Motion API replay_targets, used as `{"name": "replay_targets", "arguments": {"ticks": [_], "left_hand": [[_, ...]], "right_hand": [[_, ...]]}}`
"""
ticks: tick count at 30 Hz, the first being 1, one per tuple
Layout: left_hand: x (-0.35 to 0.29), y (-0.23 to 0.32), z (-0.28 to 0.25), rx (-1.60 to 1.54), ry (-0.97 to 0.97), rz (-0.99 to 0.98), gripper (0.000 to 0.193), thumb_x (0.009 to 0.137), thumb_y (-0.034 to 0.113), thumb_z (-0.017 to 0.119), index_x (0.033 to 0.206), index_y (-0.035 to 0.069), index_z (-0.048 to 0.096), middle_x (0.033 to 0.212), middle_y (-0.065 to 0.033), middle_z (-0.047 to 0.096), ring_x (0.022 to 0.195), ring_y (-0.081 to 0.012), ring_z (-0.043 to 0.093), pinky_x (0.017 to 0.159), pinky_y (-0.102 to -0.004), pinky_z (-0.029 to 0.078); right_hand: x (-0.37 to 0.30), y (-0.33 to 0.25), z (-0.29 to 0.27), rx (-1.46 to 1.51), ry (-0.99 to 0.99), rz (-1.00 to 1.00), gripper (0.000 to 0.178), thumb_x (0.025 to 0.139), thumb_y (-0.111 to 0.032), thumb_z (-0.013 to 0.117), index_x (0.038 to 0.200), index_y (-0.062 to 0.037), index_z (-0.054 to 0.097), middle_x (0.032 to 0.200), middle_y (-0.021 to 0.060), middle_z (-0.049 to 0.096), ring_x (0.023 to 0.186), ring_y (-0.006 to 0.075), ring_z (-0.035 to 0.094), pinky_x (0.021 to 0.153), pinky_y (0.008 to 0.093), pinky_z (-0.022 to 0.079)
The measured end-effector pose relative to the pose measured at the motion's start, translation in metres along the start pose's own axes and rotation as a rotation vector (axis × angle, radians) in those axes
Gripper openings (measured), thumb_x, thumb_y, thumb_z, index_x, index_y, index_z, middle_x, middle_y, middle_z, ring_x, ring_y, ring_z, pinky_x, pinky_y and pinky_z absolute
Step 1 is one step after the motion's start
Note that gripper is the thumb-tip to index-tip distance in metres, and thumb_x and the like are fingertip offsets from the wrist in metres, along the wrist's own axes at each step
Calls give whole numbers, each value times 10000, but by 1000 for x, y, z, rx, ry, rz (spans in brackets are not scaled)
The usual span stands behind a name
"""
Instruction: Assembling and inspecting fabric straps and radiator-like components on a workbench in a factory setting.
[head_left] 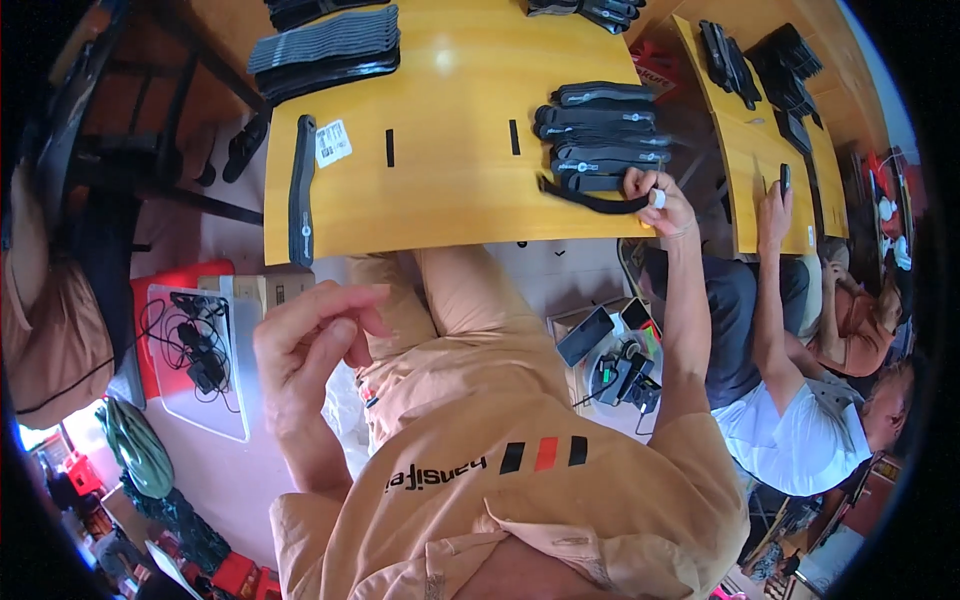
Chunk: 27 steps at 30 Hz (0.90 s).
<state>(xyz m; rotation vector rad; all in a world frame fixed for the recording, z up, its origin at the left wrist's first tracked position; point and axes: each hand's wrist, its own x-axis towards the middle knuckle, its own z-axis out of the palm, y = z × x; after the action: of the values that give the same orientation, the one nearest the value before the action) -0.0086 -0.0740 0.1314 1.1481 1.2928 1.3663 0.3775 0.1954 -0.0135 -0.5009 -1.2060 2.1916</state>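
My right hand (pixel 668 205) is at the right front edge of the yellow table, its fingers closed on one end of a black strap (pixel 592 200). The strap reaches left over the tabletop, its free end curving up. A white wrap (pixel 657 198) shows on one of those fingers. Just beyond the hand lies a pile of black straps (pixel 603 130) with small pale marks. My left hand (pixel 318 335) is raised off the table, near my lap. Its fingers are bent and apart from the thumb, with nothing between them. A single long black strap (pixel 303 190) lies along the table's left edge.
Next to that strap, a white label (pixel 333 143) sits on the yellow table (pixel 450 200). Two short black strips (pixel 390 148) mark its top. Grey and black straps are stacked (pixel 325 55) at the far left. On the right, a person in white (pixel 800 430) sits at another table.
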Motion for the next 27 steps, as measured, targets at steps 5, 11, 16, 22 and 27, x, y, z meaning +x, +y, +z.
{"name": "replay_targets", "arguments": {"ticks": [5,11,16,22,27], "left_hand": [[-1,-41,-3,-161,76,-181,234,853,19,454,1029,-49,593,763,-97,606,559,-85,517,509,-190,415],[11,-54,4,-135,76,-206,219,875,54,454,1010,-32,605,747,-76,606,564,-75,515,496,-182,400],[21,-59,36,-92,-342,-463,290,914,230,458,968,-5,618,719,-60,599,580,-77,524,492,-207,411],[37,-98,110,-541,-567,-602,510,866,444,501,1163,31,450,822,-74,592,589,-119,540,505,-238,449],[78,-110,124,-769,-360,-726,443,893,456,436,1102,70,491,818,-49,587,708,-131,582,600,-263,496]], "right_hand": [[8,-17,-15,-123,73,30,111,759,-89,597,814,6,584,909,146,505,434,45,404,417,166,371],[9,-19,-13,-84,-6,-2,124,749,-78,599,838,7,591,838,146,535,437,56,432,397,169,363],[-10,-35,56,-371,-8,-79,129,670,-42,661,784,17,641,655,119,588,500,112,550,390,206,376],[15,-26,187,-898,-158,0,130,672,-28,647,796,-1,673,667,96,628,629,177,606,562,280,438],[21,-3,165,-1178,16,5,178,665,-8,603,836,5,650,711,132,605,662,246,603,604,315,452]]}}
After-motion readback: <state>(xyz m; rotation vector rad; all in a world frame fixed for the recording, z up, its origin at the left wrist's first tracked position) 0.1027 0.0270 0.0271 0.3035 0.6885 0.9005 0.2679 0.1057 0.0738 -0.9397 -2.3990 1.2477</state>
